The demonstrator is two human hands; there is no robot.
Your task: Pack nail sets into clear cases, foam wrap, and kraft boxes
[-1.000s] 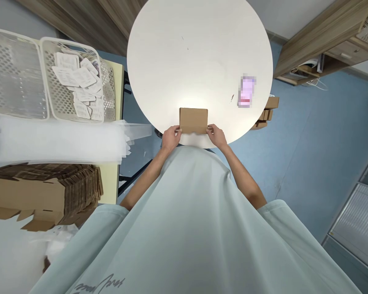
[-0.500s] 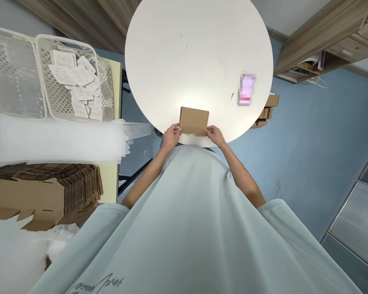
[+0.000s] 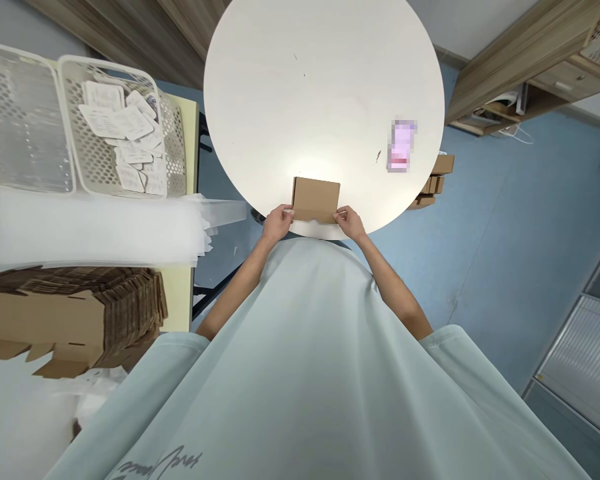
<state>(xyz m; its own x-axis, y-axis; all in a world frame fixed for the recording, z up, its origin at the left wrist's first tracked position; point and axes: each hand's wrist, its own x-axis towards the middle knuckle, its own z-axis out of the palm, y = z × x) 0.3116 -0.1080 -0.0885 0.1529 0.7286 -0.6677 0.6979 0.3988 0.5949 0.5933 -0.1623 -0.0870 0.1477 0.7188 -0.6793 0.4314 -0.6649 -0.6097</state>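
A small brown cardboard box [image 3: 316, 199] with its lid down lies at the near edge of the round white table [image 3: 320, 87]. My left hand [image 3: 279, 223] grips the box's near left corner, fingers closed against its side. At the near right corner, my right hand [image 3: 350, 222] pinches the box in the same way. Whatever may be inside the box is hidden.
Left of me, a side table [image 3: 179, 293] bears a white basket [image 3: 173, 143] of white packets, translucent plastic sheets [image 3: 100, 227] and a stack of flattened cardboard boxes [image 3: 130, 310]. A blurred pink-purple item [image 3: 403, 143] lies on the round table. Brown boxes [image 3: 433, 183] are beyond its right edge.
The cardboard box has shifted very slightly toward me, with both hands still on its near corners. Nothing else has visibly moved.
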